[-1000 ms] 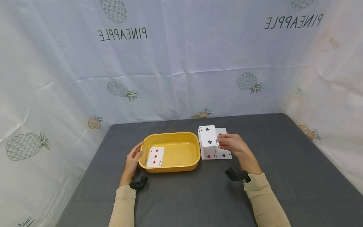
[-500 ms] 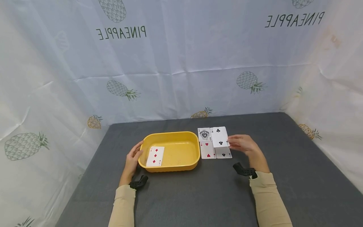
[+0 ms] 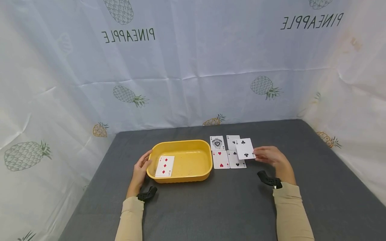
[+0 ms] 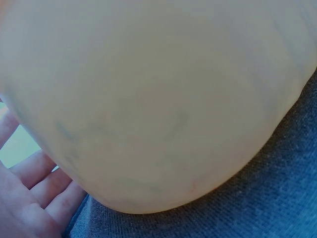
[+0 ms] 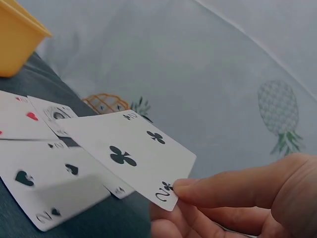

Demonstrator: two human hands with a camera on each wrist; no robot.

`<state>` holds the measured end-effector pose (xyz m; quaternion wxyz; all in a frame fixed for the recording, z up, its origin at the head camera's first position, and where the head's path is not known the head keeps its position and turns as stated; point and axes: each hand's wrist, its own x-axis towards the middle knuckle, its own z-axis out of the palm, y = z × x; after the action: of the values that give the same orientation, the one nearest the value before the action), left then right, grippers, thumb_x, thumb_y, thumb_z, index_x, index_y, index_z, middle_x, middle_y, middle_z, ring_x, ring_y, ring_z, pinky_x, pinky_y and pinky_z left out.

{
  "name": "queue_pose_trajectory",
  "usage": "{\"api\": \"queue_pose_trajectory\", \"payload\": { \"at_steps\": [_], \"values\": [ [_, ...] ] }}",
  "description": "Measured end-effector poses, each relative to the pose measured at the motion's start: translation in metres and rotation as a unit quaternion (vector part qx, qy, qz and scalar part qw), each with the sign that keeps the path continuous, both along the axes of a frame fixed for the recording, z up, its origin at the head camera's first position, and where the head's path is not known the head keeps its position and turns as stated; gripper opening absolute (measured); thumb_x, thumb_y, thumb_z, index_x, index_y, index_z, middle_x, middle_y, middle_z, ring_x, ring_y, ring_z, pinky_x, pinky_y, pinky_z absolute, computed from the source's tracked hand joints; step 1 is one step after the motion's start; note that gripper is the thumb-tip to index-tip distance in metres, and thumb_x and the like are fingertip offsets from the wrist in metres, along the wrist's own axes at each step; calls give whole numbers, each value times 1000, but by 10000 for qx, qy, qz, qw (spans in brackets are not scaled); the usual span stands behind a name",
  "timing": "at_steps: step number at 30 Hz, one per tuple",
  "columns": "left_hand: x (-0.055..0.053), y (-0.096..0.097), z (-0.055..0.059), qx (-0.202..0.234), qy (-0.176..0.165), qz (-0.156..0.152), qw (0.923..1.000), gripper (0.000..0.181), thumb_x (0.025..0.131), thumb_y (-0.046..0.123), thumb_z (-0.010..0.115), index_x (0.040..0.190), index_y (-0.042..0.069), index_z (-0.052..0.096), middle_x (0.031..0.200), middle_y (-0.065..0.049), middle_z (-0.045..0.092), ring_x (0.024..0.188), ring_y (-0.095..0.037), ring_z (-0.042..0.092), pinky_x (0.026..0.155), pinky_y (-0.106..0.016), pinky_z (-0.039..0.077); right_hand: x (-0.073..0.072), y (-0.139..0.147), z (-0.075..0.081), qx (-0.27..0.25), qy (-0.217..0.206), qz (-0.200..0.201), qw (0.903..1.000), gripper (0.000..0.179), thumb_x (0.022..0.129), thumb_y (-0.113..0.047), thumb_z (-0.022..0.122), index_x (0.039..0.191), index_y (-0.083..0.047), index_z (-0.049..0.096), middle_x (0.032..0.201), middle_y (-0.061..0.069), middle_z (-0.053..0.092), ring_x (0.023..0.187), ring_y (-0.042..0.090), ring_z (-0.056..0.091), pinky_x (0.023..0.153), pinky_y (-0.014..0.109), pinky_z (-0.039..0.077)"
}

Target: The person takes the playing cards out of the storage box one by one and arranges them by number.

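Observation:
In the head view, my left hand [image 3: 140, 172] holds the left end of a yellow plastic tray [image 3: 193, 179], thumb at the rim. Its fingers [image 4: 52, 191] lie along the outer wall in the left wrist view. A three of diamonds [image 3: 165, 166] rests inside the tray. My right hand [image 3: 271, 157] pinches a two of clubs [image 5: 131, 153] by one corner, tilted above the cards to the tray's right. Beneath it, the two of spades [image 5: 54, 178] is partly covered. The two of hearts [image 3: 221, 159] lies to that card's left.
Behind the twos lie an ace [image 3: 217, 143] with an ornate black emblem and a partly covered club card [image 3: 232, 142]. Dark grey cloth covers the table [image 3: 211, 207]. A white pineapple-print curtain [image 3: 193, 67] hangs along the back and sides.
My right hand has carried the two of clubs rightward, from over the ace to over the right-hand cards' edge, uncovering the ace. The left hand and tray have stayed put.

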<state>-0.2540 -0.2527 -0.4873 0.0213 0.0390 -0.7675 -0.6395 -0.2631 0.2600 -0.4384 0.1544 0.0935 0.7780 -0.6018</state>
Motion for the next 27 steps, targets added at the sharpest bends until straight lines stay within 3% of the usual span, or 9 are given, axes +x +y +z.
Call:
{"api": "queue_pose_trajectory", "payload": {
  "at_steps": [6, 10, 17, 24, 27],
  "values": [
    [0, -1, -3, -58, 142, 15, 9999, 45, 100, 21, 49, 144, 17, 44, 149, -15, 45, 107, 11, 50, 85, -3, 43, 2, 15, -9, 48, -170, -74, 9998, 50, 93, -15, 62, 133, 12, 47, 83, -11, 67, 73, 0, 63, 73, 21, 56],
    [-1, -1, -4, -86, 157, 20, 9998, 46, 100, 22, 49, 145, 16, 43, 149, -16, 45, 107, 11, 50, 85, -2, 43, 4, 20, -12, -241, -301, -180, 9991, 44, 90, -12, 66, 126, 10, 54, 74, -14, 66, 70, 1, 64, 69, 19, 56],
    [-1, -1, -2, -89, 66, 30, 9999, 45, 100, 21, 48, 145, 18, 43, 150, -12, 44, 108, 11, 50, 85, -2, 43, 9, 29, -16, 36, -372, -219, 9991, 44, 91, -14, 64, 127, 9, 54, 76, -16, 64, 72, -1, 63, 71, 18, 55],
    [-1, -1, -3, -113, 1, 26, 9999, 45, 100, 22, 48, 144, 19, 43, 151, -9, 43, 111, 8, 48, 84, -1, 42, 6, 29, -18, -236, -658, -551, 9960, 7, 84, -7, 71, 90, -7, 73, 66, -10, 68, 62, 1, 65, 62, 18, 56],
    [-1, 0, -3, -147, 36, 19, 9999, 45, 100, 23, 47, 145, 18, 42, 152, -11, 42, 118, 0, 48, 84, -1, 42, 6, 31, -19, -243, -705, -579, 9955, 6, 81, -7, 74, 87, -8, 74, 65, -9, 68, 60, 1, 65, 61, 18, 55]
  ]
}}
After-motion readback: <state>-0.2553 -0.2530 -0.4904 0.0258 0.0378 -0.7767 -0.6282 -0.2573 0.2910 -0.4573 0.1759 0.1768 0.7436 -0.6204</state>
